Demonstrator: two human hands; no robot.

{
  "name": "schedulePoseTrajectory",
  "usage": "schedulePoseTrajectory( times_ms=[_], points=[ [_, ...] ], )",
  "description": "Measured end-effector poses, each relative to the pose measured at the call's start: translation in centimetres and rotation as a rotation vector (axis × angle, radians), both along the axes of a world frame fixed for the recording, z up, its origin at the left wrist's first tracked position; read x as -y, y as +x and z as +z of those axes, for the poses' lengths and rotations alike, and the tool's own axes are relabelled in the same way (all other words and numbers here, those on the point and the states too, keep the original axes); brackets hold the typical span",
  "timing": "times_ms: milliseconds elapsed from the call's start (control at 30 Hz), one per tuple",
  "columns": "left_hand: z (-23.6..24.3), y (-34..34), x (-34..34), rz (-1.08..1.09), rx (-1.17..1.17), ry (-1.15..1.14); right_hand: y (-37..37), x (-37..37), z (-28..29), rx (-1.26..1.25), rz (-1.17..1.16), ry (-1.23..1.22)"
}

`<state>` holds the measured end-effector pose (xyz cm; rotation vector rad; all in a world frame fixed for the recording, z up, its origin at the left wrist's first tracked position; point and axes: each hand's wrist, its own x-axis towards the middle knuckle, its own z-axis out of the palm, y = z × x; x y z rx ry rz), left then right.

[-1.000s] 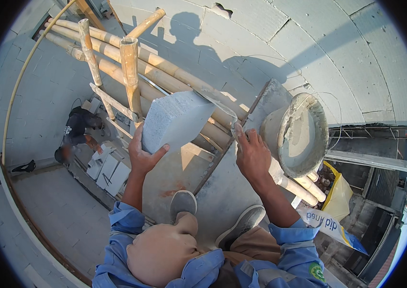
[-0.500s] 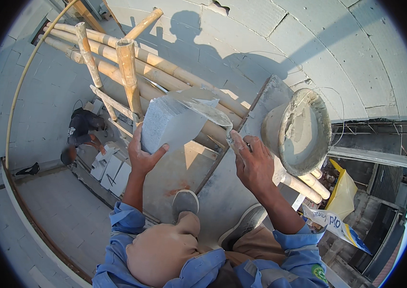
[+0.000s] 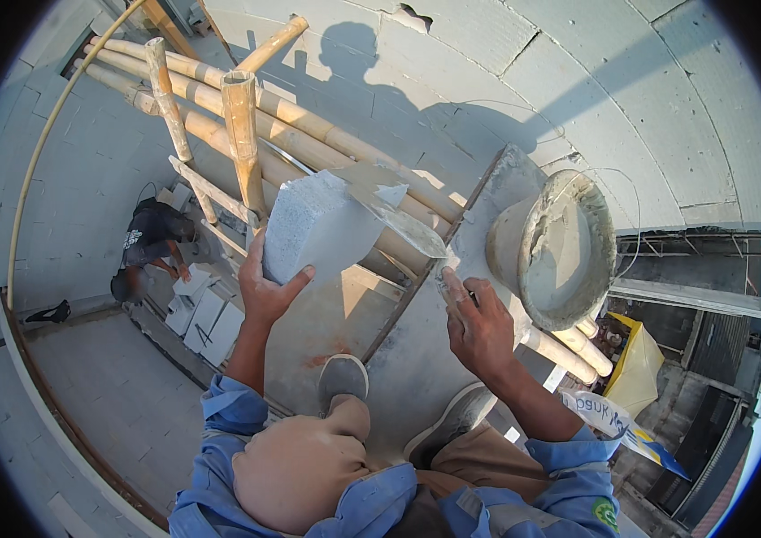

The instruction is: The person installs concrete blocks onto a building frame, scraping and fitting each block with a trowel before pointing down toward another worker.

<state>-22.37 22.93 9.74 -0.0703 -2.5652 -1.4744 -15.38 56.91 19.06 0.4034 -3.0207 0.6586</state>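
My left hand (image 3: pixel 268 291) grips the near end of a pale grey lightweight concrete block (image 3: pixel 308 224), thumb on one side and fingers on the other. The block is held up above the plank. My right hand (image 3: pixel 481 325) is closed round a trowel (image 3: pixel 403 226), whose handle is mostly hidden by the fingers. Its mortar-smeared metal blade lies across the block's far right edge; whether it touches the block I cannot tell. Right of the trowel stands a round bucket (image 3: pixel 503 247) with wet grey mortar (image 3: pixel 569 260) inside and caked on its rim.
Bamboo poles (image 3: pixel 308 134) run behind the block, with an upright bamboo post (image 3: pixel 241 134) near its left. My shoes stand on a grey plank (image 3: pixel 389 359). A grey block wall (image 3: pixel 595 99) rises ahead. Lower left, a person (image 3: pixel 152 238) bends over white slabs (image 3: pixel 214 323).
My right hand has shifted slightly toward me and right, and the trowel blade has tilted. The block stays in my left hand. Below, the other person's arms have moved.
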Motion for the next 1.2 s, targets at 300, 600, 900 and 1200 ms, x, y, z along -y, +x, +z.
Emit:
schedulePoseTrajectory(
  times_ms=[300,600,900,1200],
  points=[
    [-0.8,-0.1,0.4,-0.053,0.008,0.053,-7.1,0.4,-1.1,0.164,-0.256,0.028],
    [-1.5,0.0,1.4,-0.045,0.005,0.037,-3.4,0.4,-0.2,0.123,-0.07,0.023],
    [-2.2,-0.1,1.7,-0.046,0.029,0.104,-4.7,0.2,-3.5,0.051,-0.197,0.058],
    [-1.9,0.0,2.3,-0.039,0.023,0.086,-1.8,-0.7,-5.1,0.201,-0.324,0.212]
  ],
)
